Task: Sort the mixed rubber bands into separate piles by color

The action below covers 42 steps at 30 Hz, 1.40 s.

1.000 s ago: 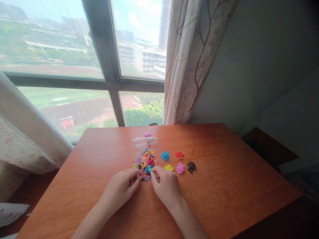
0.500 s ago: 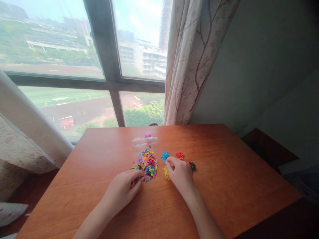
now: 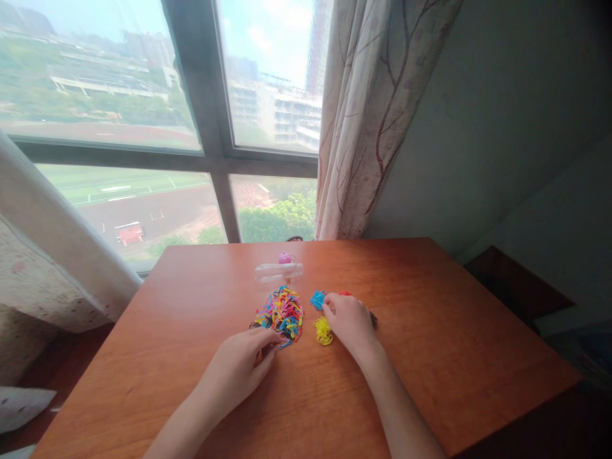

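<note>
A heap of mixed coloured rubber bands [image 3: 281, 313] lies on the wooden table [image 3: 430, 357]. My left hand [image 3: 241, 366] rests at the heap's near edge, fingertips pinched at the bands there. My right hand [image 3: 350, 323] reaches over the small sorted piles, fingertips touching the table beside the blue pile [image 3: 316, 299]. The yellow pile [image 3: 324, 331] lies just left of that hand. The red pile [image 3: 344, 293] peeks out behind it, and a dark pile [image 3: 373, 318] shows at its right edge. A pink pile is hidden under the hand.
A clear plastic container [image 3: 278, 272] lies on its side behind the heap, with a small pink object [image 3: 285, 257] beyond it. A patterned curtain [image 3: 368, 115] hangs at the back right, beside the window [image 3: 143, 127]. The table's right edge drops to dark furniture.
My right hand left the heap's near edge and moved right and forward over the sorted piles, covering the pink one. My left hand stayed at the heap.
</note>
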{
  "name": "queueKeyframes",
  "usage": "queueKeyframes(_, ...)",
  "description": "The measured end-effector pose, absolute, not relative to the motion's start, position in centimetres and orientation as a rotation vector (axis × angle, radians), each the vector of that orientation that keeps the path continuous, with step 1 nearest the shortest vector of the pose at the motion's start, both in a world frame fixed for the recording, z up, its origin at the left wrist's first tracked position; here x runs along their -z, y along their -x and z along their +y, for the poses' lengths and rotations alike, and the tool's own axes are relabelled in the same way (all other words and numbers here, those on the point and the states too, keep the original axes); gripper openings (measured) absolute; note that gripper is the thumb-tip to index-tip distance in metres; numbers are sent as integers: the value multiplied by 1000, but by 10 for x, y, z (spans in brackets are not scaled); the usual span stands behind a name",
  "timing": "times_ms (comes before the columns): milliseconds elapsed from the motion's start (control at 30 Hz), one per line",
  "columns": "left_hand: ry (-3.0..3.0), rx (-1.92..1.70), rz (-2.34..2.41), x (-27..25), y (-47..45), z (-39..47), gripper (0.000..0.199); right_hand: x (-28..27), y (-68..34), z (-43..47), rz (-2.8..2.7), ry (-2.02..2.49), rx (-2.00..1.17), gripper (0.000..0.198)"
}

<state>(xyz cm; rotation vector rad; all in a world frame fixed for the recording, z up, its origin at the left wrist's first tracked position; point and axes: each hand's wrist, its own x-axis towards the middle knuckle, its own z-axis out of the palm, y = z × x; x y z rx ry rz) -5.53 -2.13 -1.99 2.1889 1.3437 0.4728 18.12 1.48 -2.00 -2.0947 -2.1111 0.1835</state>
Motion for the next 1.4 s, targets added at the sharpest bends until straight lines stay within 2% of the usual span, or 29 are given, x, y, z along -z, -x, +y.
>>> queueKeyframes(367,-2294,-286,1401,28,58,-23,29,16,-180,-1,-2043,2026,-166,14)
queueKeyframes(867,-2457,-102,1428,34,43,-25,26,43,-153,-67,-1965,1675,-390,17)
queueKeyframes(1233,-2321,-348,1446,36,44,-21,19,60,-146,-83,-2022,1631,-441,17)
queueKeyframes(1400,-2458,-334,1383,19,29,-3,17,61,-145,-84,-2031,1612,-422,15)
